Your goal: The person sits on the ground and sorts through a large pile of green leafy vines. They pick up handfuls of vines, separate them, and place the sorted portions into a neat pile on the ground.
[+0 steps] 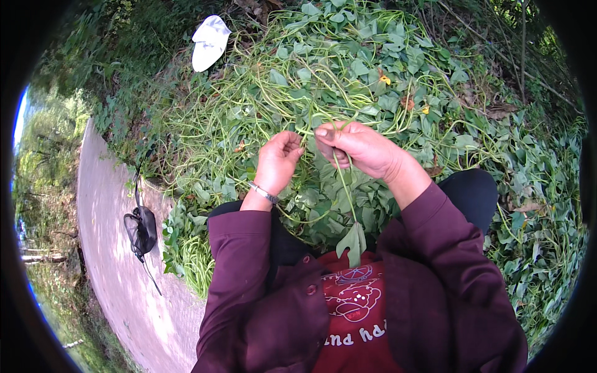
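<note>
My right hand (361,147) pinches a green vine stem between thumb and forefinger. From it hangs a long leaf stalk (345,189) that ends in a lobed leaf (354,245) in front of my chest. Close by on the left, my left hand (278,161), with a metal bracelet (263,192) at the wrist, has thumb and fingertips closed together at a thin stem. Both hands are above a broad heap of cut leafy vines (364,102), which look like sweet potato vines. More loose leaves (326,200) lie between my knees.
At the left, a bundle of green stems (197,261) lies at the edge of a paved path (112,196). A black bag with a strap (143,228) rests on the path. Beyond the heap is a white cap (210,44); thin branches (508,60) stand at the far right.
</note>
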The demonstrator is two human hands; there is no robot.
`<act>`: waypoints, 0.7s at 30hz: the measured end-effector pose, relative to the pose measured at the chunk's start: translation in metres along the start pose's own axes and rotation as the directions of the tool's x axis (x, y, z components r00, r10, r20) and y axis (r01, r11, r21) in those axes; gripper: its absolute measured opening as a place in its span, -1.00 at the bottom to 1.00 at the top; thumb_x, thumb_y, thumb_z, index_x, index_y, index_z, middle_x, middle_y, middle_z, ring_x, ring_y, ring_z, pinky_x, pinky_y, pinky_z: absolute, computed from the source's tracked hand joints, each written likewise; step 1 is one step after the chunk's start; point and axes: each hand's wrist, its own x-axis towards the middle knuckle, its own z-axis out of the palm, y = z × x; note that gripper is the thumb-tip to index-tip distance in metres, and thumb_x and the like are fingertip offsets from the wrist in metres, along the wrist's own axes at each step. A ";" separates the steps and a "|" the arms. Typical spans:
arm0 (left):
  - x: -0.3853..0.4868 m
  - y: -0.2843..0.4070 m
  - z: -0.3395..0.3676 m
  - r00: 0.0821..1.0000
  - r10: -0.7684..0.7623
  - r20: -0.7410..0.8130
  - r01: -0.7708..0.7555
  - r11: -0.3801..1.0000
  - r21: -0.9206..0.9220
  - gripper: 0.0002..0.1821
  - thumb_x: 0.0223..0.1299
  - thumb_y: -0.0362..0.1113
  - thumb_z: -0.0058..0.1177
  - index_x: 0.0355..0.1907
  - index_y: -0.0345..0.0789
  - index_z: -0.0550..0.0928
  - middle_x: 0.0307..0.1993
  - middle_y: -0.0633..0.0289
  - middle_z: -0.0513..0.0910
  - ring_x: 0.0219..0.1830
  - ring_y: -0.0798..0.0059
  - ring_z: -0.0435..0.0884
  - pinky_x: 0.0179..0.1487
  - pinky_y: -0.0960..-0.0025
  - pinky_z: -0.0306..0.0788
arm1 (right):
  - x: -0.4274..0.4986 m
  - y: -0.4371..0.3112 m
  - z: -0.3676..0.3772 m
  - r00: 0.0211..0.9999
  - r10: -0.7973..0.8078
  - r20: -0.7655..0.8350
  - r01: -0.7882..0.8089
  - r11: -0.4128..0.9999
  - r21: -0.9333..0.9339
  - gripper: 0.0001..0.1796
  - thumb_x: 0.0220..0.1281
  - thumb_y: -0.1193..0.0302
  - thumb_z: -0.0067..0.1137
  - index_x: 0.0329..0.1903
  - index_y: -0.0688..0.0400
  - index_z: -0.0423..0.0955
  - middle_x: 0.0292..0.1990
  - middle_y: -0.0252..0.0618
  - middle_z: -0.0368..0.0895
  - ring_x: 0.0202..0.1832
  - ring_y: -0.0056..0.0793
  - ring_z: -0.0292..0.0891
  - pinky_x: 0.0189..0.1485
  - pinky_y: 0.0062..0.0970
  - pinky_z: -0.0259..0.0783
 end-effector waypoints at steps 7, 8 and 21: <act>-0.001 0.007 -0.017 0.977 -0.208 -0.037 0.135 0.748 -0.650 -0.84 0.13 -0.54 0.00 -0.20 -0.37 0.49 -0.34 0.28 0.55 -0.41 0.61 0.50 -0.32 0.54 0.46 | 0.008 0.026 -0.011 0.937 0.158 -0.311 -0.263 0.905 -0.333 -0.69 0.29 0.18 0.00 -0.33 0.19 0.47 -0.40 -0.42 0.49 -0.33 -0.66 0.38 -0.20 -0.59 0.35; -0.003 0.007 -0.019 0.981 -0.191 -0.025 0.121 0.715 -0.688 -0.84 0.13 -0.53 0.00 -0.20 -0.37 0.49 -0.34 0.28 0.55 -0.41 0.61 0.50 -0.31 0.53 0.46 | 0.008 0.034 -0.009 0.963 0.095 -0.253 -0.192 0.898 -0.397 -0.72 0.26 0.20 0.04 -0.28 0.19 0.48 -0.38 -0.41 0.52 -0.30 -0.67 0.39 -0.16 -0.58 0.35; -0.028 0.004 0.012 0.969 -0.205 -0.139 0.126 0.890 -0.439 -0.88 0.11 -0.48 0.10 -0.30 -0.34 0.48 -0.44 0.34 0.54 -0.52 0.68 0.47 -0.46 0.63 0.38 | 0.012 0.043 0.010 0.924 0.241 -0.297 -0.322 0.910 -0.262 -0.78 0.17 0.18 0.14 -0.41 0.06 0.51 -0.63 -0.50 0.49 -0.65 -0.79 0.18 -0.64 -0.70 0.07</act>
